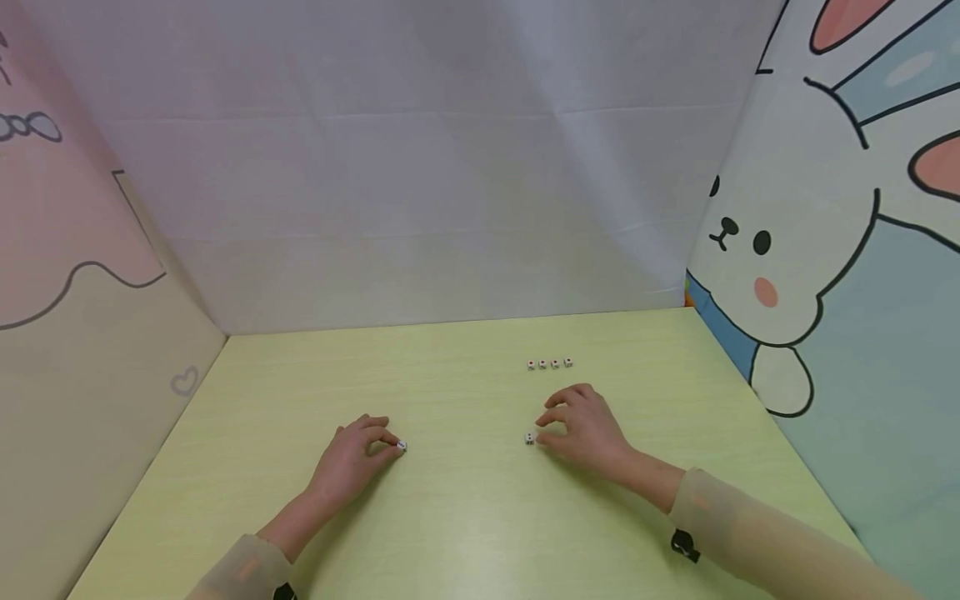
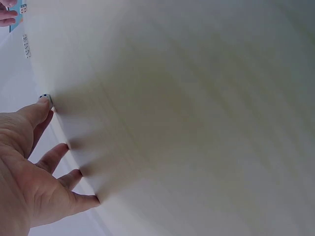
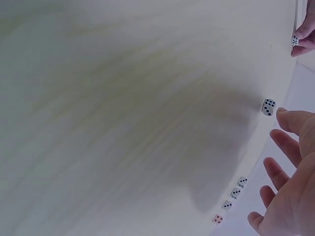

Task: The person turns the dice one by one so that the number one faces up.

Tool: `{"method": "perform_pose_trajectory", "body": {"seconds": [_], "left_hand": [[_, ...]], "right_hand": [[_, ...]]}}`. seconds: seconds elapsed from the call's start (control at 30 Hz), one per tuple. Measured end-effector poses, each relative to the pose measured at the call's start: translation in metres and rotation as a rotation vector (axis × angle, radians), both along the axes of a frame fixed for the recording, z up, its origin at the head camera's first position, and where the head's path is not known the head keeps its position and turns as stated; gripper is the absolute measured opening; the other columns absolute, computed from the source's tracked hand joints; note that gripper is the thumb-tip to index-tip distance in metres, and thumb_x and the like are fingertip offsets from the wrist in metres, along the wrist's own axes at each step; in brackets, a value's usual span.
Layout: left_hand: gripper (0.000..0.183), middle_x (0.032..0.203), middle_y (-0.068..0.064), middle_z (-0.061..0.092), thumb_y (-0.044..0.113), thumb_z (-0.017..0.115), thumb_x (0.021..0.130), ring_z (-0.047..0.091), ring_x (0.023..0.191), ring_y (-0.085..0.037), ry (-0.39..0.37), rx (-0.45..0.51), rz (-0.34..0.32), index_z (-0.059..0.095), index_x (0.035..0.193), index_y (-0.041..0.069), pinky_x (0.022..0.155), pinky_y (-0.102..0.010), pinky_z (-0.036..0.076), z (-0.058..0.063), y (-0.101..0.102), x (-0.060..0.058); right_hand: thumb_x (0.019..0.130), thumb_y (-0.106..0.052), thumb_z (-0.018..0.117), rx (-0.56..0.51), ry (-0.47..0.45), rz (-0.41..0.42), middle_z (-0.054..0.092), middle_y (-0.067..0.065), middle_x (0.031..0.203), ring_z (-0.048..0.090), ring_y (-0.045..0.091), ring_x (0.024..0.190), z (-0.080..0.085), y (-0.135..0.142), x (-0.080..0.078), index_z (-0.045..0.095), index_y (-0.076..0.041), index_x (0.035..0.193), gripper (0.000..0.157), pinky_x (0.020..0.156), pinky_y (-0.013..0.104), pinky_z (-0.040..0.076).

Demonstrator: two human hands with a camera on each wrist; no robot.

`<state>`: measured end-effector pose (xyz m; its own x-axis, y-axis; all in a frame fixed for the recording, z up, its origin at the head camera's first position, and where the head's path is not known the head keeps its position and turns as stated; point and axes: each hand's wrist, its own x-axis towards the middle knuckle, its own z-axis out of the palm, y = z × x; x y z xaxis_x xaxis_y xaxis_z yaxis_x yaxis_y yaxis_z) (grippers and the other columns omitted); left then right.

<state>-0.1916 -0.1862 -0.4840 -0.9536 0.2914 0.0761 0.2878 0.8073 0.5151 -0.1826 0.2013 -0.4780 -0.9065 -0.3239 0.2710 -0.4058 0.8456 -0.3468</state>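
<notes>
On the left part of the table, my left hand (image 1: 352,468) pinches a small white die (image 1: 402,446) between thumb and index finger. The left wrist view shows that die (image 2: 46,98) at the thumb tip, while the other fingertips reach down to the tabletop. My right hand (image 1: 588,435) is beside another white die (image 1: 529,438), its fingers spread and relaxed. Seen from the right wrist, this die (image 3: 268,107) has black dots and stands on the table, with a small gap between it and the thumb tip (image 3: 281,112).
Several dice (image 1: 555,363) stand in a row farther back, beyond my right hand; one die (image 3: 217,219) in it shows red dots. A pale yellow table (image 1: 465,525) lies under everything. A white cloth wall (image 1: 450,183) closes the back, with printed panels (image 1: 862,350) at the sides.
</notes>
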Motion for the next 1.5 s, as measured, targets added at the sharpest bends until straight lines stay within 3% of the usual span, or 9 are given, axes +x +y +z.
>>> {"method": "perform_pose_trajectory", "body": {"seconds": [0.7, 1.5], "left_hand": [[0.006, 0.142, -0.017, 0.06, 0.023, 0.078, 0.093, 0.038, 0.144, -0.045, -0.022, -0.01, 0.004, 0.078, 0.098, 0.019, 0.115, -0.072, 0.017, 0.013, 0.001, -0.004], [0.005, 0.141, -0.016, 0.06, 0.025, 0.078, 0.093, 0.039, 0.143, -0.045, -0.015, 0.013, -0.003, 0.078, 0.097, 0.021, 0.114, -0.073, 0.017, 0.001, -0.001, -0.002]], "right_hand": [[0.082, -0.028, 0.087, 0.032, -0.033, 0.011, 0.068, 0.002, 0.112, 0.051, 0.032, 0.116, 0.01, -0.011, -0.005, 0.081, -0.022, 0.083, 0.008, 0.098, 0.055, 0.044], [0.082, -0.03, 0.087, 0.057, -0.052, 0.001, 0.068, -0.002, 0.111, 0.051, 0.029, 0.118, 0.0, -0.015, -0.006, 0.08, -0.027, 0.079, 0.008, 0.101, 0.053, 0.043]]}}
